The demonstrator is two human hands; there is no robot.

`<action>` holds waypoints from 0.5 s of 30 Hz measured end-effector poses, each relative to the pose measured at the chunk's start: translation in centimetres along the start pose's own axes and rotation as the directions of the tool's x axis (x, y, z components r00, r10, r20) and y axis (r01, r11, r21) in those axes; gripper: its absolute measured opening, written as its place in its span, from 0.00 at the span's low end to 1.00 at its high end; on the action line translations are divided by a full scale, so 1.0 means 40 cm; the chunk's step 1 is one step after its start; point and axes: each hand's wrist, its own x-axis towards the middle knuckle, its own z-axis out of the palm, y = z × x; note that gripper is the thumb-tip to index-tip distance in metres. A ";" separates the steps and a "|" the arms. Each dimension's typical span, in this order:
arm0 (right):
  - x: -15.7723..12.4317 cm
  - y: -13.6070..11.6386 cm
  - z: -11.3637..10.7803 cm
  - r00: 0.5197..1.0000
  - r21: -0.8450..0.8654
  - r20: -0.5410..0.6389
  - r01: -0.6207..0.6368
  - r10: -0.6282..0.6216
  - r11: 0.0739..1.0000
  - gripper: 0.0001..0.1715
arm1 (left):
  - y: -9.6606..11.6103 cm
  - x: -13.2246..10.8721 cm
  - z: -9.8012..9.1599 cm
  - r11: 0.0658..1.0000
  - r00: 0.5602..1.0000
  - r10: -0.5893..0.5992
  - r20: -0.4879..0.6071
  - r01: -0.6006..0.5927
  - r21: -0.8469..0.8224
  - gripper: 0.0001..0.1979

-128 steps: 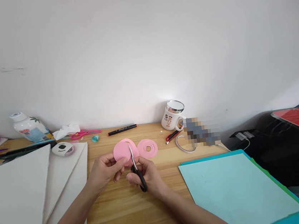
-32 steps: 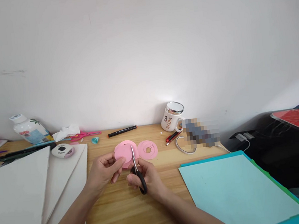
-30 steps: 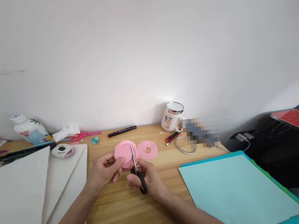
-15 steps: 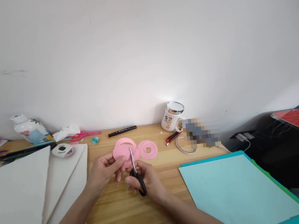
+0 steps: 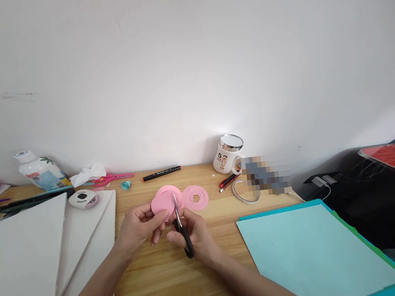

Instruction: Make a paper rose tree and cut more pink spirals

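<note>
Between thumb and fingers, my left hand (image 5: 140, 225) pinches a pink paper disc (image 5: 162, 204) with a curved strip partly cut along its edge. My right hand (image 5: 193, 234) grips black-handled scissors (image 5: 184, 237), its thumb and fingers about the handles. The blades point up and away, lying at the paper's right side. Part of the strip is hidden behind the disc and the blades. Just to the right, a pink paper spiral (image 5: 202, 199) with a hole in its middle lies on the wooden table (image 5: 156, 285).
Behind the hands lie a black marker (image 5: 162, 173), a teal cap (image 5: 125, 185) and pink scissors (image 5: 113, 177). A white mug (image 5: 225, 156) stands by the wall. Light-blue paper sheets (image 5: 313, 253) lie right; white sheets (image 5: 21, 263) and a white bottle (image 5: 43, 171) are left.
The pink disc has shifted slightly right and down, and the gap between it and its outer strip looks narrower. The scissors have moved a little to the right against the paper.
</note>
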 end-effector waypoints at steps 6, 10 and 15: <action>0.002 0.008 -0.002 1.000 0.001 0.015 0.004 -0.004 1.000 0.26 | 0.004 0.000 -0.001 1.000 1.000 0.011 -0.020 -0.011 0.005 0.15; 0.004 0.014 -0.004 1.000 -0.018 -0.002 -0.002 0.002 1.000 0.26 | 0.005 -0.002 -0.002 1.000 1.000 0.006 -0.030 -0.005 0.006 0.15; 0.002 0.015 -0.002 1.000 -0.024 -0.015 -0.025 0.025 0.999 0.27 | 0.007 -0.004 -0.002 1.000 0.999 0.009 -0.053 -0.009 0.002 0.16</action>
